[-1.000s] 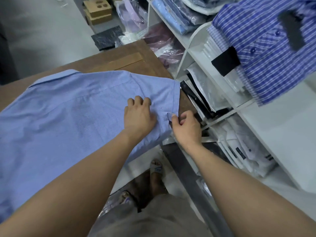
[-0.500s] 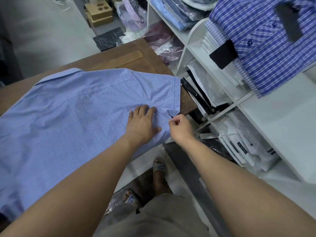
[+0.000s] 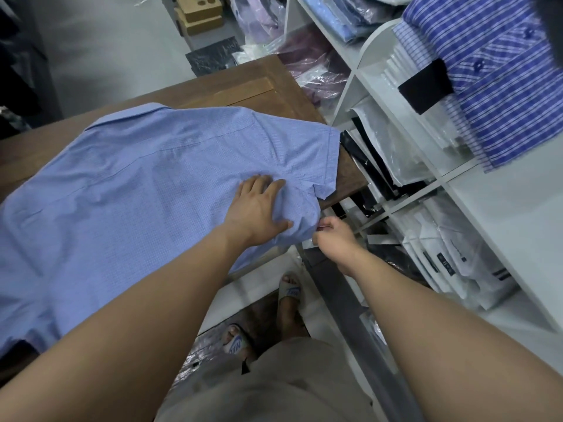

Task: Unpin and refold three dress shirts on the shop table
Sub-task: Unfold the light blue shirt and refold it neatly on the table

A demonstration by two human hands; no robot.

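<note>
left grip flat, pressing shirt | right grip pinching its edge, lower than before

Your left hand lies palm down on the shirt, fingers straight and close together, thumb spread to the side, pressing the cloth flat. Your bare left forearm reaches in from the lower left. Your right hand sits just beside the left, fingers curled, thumb and forefinger pinching the shirt's edge. Your bare right forearm runs in from the lower right.
</note>
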